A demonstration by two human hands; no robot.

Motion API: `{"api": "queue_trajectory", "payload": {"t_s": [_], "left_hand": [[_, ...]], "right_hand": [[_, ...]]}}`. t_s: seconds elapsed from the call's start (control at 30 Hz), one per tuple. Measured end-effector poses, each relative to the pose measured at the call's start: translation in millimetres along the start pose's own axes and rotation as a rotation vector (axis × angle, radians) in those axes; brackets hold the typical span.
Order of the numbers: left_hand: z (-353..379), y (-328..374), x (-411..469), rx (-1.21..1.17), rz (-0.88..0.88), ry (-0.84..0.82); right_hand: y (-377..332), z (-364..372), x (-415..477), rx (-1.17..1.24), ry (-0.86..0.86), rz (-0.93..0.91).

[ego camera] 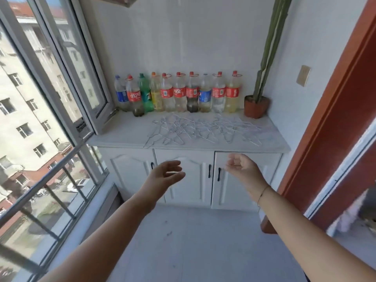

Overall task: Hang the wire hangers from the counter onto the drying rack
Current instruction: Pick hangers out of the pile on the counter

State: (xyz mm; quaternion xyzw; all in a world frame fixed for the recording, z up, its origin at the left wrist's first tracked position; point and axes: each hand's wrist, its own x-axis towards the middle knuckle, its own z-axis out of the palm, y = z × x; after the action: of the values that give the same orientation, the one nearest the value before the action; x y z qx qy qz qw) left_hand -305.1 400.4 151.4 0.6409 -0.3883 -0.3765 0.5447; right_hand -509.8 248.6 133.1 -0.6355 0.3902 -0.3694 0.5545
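Several thin silver wire hangers lie tangled across the pale counter of a white cabinet. Both of my arms reach forward below the counter's front edge. My left hand hovers before the middle cabinet door, fingers relaxed and holding nothing. Off to the right, my right hand is in front of the right door, fingers loosely curled and empty. Neither hand touches a hanger. No drying rack is in view.
A row of several plastic soda bottles stands along the wall behind the hangers. A tall cactus in a brown pot fills the counter's back right corner. An open window is left, a red-brown door frame right.
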Motion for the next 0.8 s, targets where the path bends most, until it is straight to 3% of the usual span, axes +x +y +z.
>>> {"api": "queue_trajectory", "payload": {"t_s": [0.47,0.8], "left_hand": [[90.0,6.7,257.0,0.001,-0.021,-0.029],[133.0,-15.2,378.2,-0.010,-0.115,-0.061]], "right_hand": [[58.9,-98.8,237.9,-0.073,0.055,0.099],[120.7,-143.7,354.1,-0.115,0.164,0.200]]}}
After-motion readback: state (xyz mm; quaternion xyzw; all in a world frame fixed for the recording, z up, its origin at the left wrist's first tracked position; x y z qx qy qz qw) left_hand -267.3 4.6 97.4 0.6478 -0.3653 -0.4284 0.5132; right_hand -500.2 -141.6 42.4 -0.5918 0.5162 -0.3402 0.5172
